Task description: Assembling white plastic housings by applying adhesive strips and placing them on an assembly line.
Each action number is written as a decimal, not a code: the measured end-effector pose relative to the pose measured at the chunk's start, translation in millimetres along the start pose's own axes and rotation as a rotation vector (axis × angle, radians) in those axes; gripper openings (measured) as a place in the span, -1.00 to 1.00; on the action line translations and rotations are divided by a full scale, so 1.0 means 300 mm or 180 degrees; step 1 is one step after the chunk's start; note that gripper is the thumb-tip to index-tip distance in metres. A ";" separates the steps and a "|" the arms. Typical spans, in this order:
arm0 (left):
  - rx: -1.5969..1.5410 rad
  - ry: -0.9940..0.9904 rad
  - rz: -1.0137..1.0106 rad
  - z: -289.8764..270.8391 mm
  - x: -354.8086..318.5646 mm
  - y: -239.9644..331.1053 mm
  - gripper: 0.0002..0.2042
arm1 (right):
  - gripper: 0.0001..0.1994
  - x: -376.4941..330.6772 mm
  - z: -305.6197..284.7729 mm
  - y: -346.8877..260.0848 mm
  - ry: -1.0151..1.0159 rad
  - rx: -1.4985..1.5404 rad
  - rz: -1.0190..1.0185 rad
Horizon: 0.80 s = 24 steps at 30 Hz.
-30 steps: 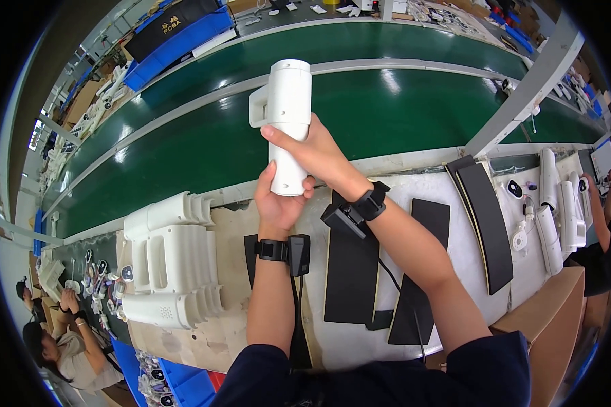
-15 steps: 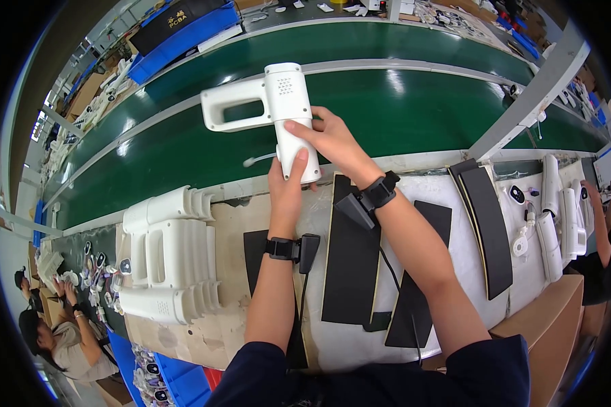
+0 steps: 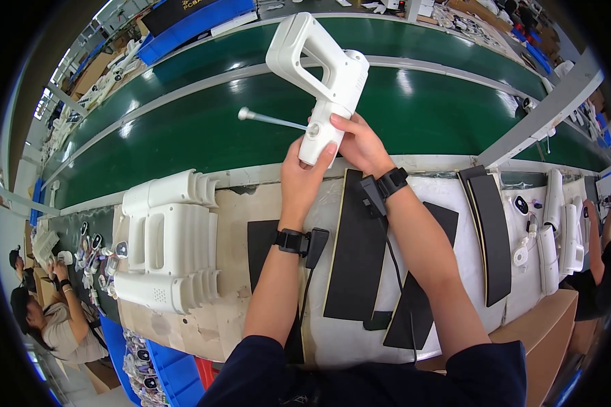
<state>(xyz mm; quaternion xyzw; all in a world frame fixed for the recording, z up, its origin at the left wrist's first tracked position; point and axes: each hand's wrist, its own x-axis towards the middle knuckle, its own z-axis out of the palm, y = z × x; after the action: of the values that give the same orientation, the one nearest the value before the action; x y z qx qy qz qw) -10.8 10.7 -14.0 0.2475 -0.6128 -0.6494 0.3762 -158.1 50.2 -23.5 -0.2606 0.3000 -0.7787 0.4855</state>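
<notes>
Above the near edge of the green conveyor, both my hands hold a white plastic housing point(image 3: 349, 85) with a loop handle, tilted with its handle up and to the left. My left hand point(image 3: 304, 180) is wrapped around its lower end, thumb on the front. My right hand point(image 3: 363, 146) grips its right side, with the thumb across the body. A thin translucent tube point(image 3: 275, 122) with a white end piece sticks out leftward from beside a round hole in the housing. Fingers behind the housing are partly hidden.
Several nested white handled shells point(image 3: 176, 237) stand on the bench at left. Black foam strips point(image 3: 349, 264) lie before me, with more at right point(image 3: 489, 237). A blue bin point(image 3: 173, 370) of small parts is low left. Co-workers sit at both sides; a grey post point(image 3: 550, 122) rises at right.
The housing has moved up and right and turned clockwise, so its handle now points upward. The tube and a round hole on its side have come into clearer view. Both hands still hold it.
</notes>
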 end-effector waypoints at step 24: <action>-0.0117 0.0332 0.0587 -0.027 -0.008 -0.003 -0.59 | -0.52 -0.025 0.155 0.008 0.0376 -0.0050 0.0152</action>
<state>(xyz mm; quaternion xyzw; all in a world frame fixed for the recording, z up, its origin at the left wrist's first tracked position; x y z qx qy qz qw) -3.1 7.6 -16.4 0.2166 -0.6005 -0.6094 0.4702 -121.3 46.3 5.6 -0.2108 0.3404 -0.7786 0.4833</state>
